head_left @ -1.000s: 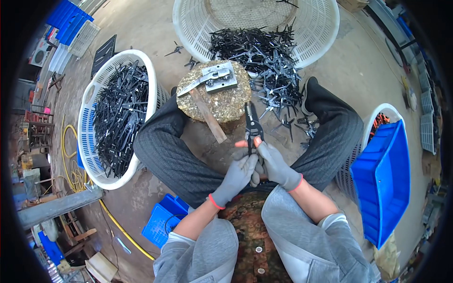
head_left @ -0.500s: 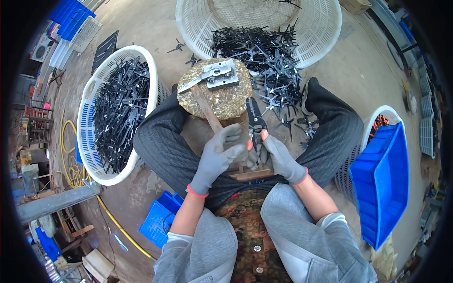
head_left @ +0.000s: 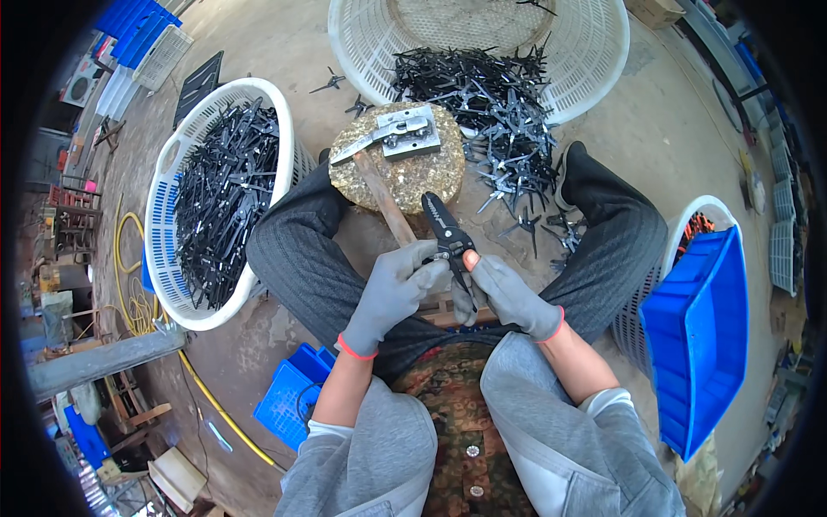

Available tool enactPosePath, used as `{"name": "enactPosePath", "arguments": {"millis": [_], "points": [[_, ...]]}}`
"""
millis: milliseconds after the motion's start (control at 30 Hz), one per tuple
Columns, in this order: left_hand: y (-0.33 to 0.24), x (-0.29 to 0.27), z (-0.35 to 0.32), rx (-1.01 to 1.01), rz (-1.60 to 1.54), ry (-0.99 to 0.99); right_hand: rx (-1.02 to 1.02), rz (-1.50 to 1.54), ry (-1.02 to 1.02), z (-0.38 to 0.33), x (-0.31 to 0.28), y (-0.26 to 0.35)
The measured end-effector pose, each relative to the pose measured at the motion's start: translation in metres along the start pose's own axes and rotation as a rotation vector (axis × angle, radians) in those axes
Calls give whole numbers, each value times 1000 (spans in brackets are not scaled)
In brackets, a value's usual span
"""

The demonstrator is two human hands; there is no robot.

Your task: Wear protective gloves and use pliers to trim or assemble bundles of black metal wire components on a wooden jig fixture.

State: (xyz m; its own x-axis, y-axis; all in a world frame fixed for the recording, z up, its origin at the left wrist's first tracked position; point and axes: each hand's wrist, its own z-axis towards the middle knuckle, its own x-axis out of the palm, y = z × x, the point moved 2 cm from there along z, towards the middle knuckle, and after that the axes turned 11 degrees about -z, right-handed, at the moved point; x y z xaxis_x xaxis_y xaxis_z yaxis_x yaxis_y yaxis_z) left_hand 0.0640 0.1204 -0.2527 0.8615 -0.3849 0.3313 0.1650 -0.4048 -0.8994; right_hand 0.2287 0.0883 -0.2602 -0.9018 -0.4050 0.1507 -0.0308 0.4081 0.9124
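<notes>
Black wire-stripper pliers (head_left: 447,233) point up and to the left in front of my lap. My gloved right hand (head_left: 508,293) grips their lower part, its bare thumb tip over the pivot area. The gloved left hand (head_left: 398,283) has its fingers bent against the left side of the pliers, near the pivot. Just beyond my hands stands a round, speckled stump-like block (head_left: 431,178). On it sit a steel block (head_left: 417,145) and a flat metal piece (head_left: 360,146). A wooden handle (head_left: 385,198) slants from the stump toward my left hand.
A white basket (head_left: 288,129) full of black pliers stands on the left. A large tipped basket (head_left: 594,82) spills a heap of pliers (head_left: 508,129) beyond my right knee. A blue bin (head_left: 689,336) leans on another basket at right. A yellow hose (head_left: 211,398) crosses the floor.
The pliers have swung to the left and tilted. My left fingers, apart from them before, have come to the pivot. The right hand still holds on.
</notes>
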Motion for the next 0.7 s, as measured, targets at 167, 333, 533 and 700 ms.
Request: {"name": "enactPosePath", "arguments": {"millis": [167, 333, 533, 700], "points": [[-9, -12, -1, 109, 244, 115, 37, 223, 193, -8, 3, 3], [-2, -17, -2, 26, 70, 116, 123, 160, 284, -10, 11, 6], [3, -13, 5, -9, -14, 92, 181, -33, 210, 1, 1, 2], [5, -15, 5, -4, -43, 47, 165, 153, 296, 10, 1, -9]]}}
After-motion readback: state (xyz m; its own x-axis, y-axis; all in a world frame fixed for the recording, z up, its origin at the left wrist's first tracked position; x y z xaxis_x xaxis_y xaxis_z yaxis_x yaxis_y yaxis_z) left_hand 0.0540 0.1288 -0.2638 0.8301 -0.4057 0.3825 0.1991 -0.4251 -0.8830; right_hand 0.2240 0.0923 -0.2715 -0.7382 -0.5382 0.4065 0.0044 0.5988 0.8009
